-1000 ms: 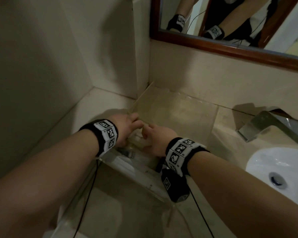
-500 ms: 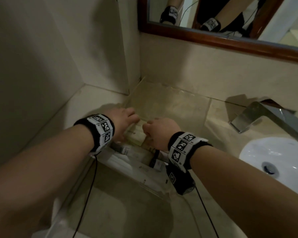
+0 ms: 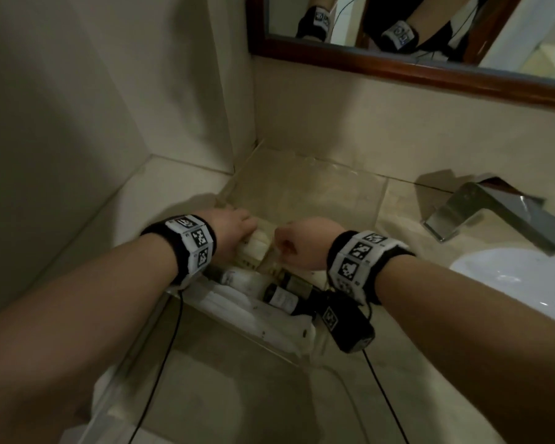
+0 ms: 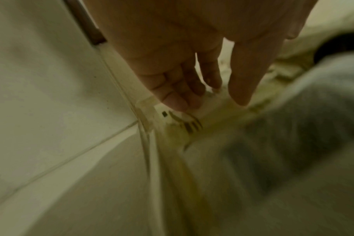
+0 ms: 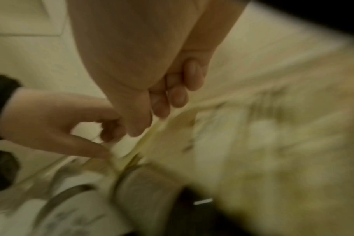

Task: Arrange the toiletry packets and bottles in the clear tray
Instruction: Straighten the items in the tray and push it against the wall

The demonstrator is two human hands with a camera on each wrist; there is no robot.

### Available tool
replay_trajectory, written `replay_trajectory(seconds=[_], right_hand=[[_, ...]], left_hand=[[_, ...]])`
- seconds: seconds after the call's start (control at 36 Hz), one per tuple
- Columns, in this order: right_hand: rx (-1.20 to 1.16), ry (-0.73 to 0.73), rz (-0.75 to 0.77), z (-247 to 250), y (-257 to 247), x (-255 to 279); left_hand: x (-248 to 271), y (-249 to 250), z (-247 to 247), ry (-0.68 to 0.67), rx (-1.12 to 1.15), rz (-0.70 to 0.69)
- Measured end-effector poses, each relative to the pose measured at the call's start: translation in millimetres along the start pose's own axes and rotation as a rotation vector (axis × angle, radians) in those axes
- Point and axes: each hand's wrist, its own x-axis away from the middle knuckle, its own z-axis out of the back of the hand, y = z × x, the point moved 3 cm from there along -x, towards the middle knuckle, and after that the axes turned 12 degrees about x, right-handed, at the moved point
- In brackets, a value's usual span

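The clear tray [image 3: 350, 200] sits in the counter corner, its left wall [image 4: 144, 132] close to my left hand. Cream and white packets [image 3: 257, 248] stand between my hands near that wall. My left hand [image 3: 234, 232] pinches a white packet [image 4: 184, 115] between fingers and thumb. My right hand [image 3: 302, 245] is curled like a fist, its thumb [image 5: 135, 124] at the top edge of a cream packet [image 5: 172, 121], seemingly pinching it. Small bottles [image 3: 279, 296] with dark caps lie behind the hands, with white packets [image 3: 237, 309] along the front wall.
A chrome faucet [image 3: 494, 213] and a white basin [image 3: 526, 283] lie to the right of the tray. The wall and a wood-framed mirror [image 3: 398, 62] close off the back. A tiled side wall runs along the left.
My hands have drawn slightly apart, so more of the cream packets shows between them. The right hand has curled tighter into a fist.
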Motion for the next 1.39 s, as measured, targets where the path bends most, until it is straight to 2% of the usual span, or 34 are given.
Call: replay_trajectory(seconds=[0.17, 0.25, 0.39, 0.5, 0.72, 0.89, 1.0, 1.11, 1.17, 1.28, 1.39], right_hand=[[-0.068, 0.058, -0.059, -1.4, 30.1, 42.8], [-0.038, 0.032, -0.085, -4.3, 34.6, 57.9], [0.009, -0.057, -0.105, -15.5, 38.7, 81.6], [0.000, -0.019, -0.154, -23.5, 41.0, 94.7], [-0.026, -0.035, -0.149, -36.8, 27.0, 94.2], [-0.087, 0.091, -0.195, -35.8, 14.9, 85.4], [-0.037, -0.044, -0.193, -37.4, 5.4, 76.2], [-0.040, 0.027, -0.205, -30.4, -0.2, 76.9], [-0.025, 0.055, -0.160, -26.9, -4.9, 79.1], [0.013, -0.029, -0.137, -31.7, -12.6, 82.4], [0.037, -0.058, -0.152, -43.5, -14.0, 87.9]], left_hand=[[1.4, 18.6, 17.6, 0.070, 0.177, -0.022], [-0.6, 34.7, 21.8, 0.074, 0.249, -0.036], [-5.9, 53.6, 12.7, 0.030, 0.363, 0.054], [-9.0, 58.5, 3.5, 0.046, 0.480, 0.139], [-10.9, 67.4, -2.0, 0.090, 0.534, 0.170], [-8.3, 65.0, 1.3, 0.140, 0.562, 0.169], [-5.2, 58.7, 2.5, 0.168, 0.671, 0.178], [12.0, 56.3, 10.5, 0.248, 0.556, 0.092], [22.0, 59.1, 8.5, 0.184, 0.476, 0.070], [32.6, 69.0, -7.1, -0.030, 0.319, 0.064], [30.1, 73.1, -19.7, -0.021, 0.249, 0.057]])
